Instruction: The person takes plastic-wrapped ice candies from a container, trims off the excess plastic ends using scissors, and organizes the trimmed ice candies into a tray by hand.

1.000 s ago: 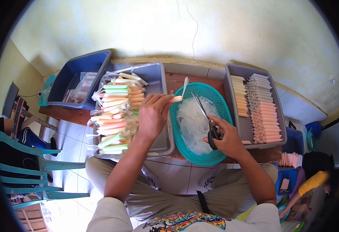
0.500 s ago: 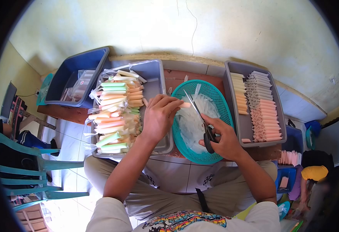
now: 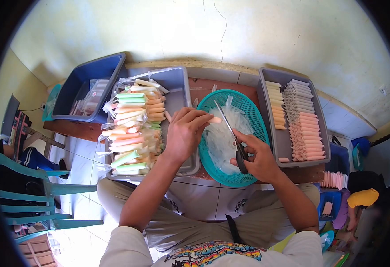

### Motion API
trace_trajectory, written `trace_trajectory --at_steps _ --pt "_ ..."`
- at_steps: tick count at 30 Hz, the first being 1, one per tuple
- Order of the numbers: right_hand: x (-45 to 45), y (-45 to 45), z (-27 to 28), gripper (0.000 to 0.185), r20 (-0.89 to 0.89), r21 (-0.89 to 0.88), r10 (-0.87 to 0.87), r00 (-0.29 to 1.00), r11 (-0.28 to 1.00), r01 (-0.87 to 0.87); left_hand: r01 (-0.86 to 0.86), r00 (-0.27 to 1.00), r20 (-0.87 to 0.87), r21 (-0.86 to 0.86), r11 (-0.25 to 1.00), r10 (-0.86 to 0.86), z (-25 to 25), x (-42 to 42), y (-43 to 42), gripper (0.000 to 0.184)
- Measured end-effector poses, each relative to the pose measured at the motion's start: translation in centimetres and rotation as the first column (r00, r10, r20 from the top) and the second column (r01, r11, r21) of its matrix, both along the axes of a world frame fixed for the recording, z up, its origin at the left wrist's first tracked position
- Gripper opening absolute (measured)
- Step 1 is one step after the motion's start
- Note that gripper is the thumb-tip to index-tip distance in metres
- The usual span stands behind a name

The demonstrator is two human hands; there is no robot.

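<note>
My left hand (image 3: pixel 182 132) is closed on a pinkish-orange ice pop in a plastic tube (image 3: pixel 216 120), one end of which sticks out past the fingertips. In my right hand (image 3: pixel 260 155) is a pair of black-handled scissors (image 3: pixel 240 159), blades pointing up and left, just right of the ice pop's end. The blades look nearly together. Below both hands sits a green mesh basket (image 3: pixel 266 129) with a heap of clear plastic scraps (image 3: pixel 226 149). Left of it, a grey tub (image 3: pixel 177 95) holds many tied ice pops (image 3: pixel 128 129) in white, orange and green.
To the right, another grey tub (image 3: pixel 262 82) holds neat rows of ice pops (image 3: pixel 308 129). A dark blue tub (image 3: pixel 110 75) with plastic packs stands far left. Green plastic chairs (image 3: pixel 26 196) are at lower left. Another person (image 3: pixel 364 198) is at the right edge.
The scissors have shifted slightly up and to the right, with their tip a little farther from the ice pop. My left hand has moved very slightly right.
</note>
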State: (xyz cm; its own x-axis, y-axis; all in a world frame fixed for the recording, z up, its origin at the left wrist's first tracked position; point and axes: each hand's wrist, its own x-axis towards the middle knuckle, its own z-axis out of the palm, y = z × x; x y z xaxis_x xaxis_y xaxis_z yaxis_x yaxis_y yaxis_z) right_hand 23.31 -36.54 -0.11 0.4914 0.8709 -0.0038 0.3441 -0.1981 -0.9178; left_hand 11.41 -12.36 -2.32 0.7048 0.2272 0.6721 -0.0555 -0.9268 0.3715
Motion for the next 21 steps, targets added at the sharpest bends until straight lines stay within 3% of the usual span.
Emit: trace_trajectory --at_steps 13,15,21 --pt "0.1 -0.3 -0.8 0.087 -0.014 -0.004 0.034 0.999 0.999 -0.034 -0.030 0.999 -0.023 -0.030 0.999 0.029 -0.3 0.1 0.0 0.032" --pt "0.1 -0.3 -0.5 0.089 -0.031 -0.112 0.054 0.998 0.992 -0.057 -0.036 0.999 -0.015 -0.038 0.999 0.036 -0.3 0.1 0.0 0.031" --pt "0.2 -0.3 -1.2 0.088 -0.114 -0.051 0.042 0.993 0.997 -0.048 -0.042 0.999 -0.020 -0.027 0.999 0.041 -0.4 0.1 0.0 0.030"
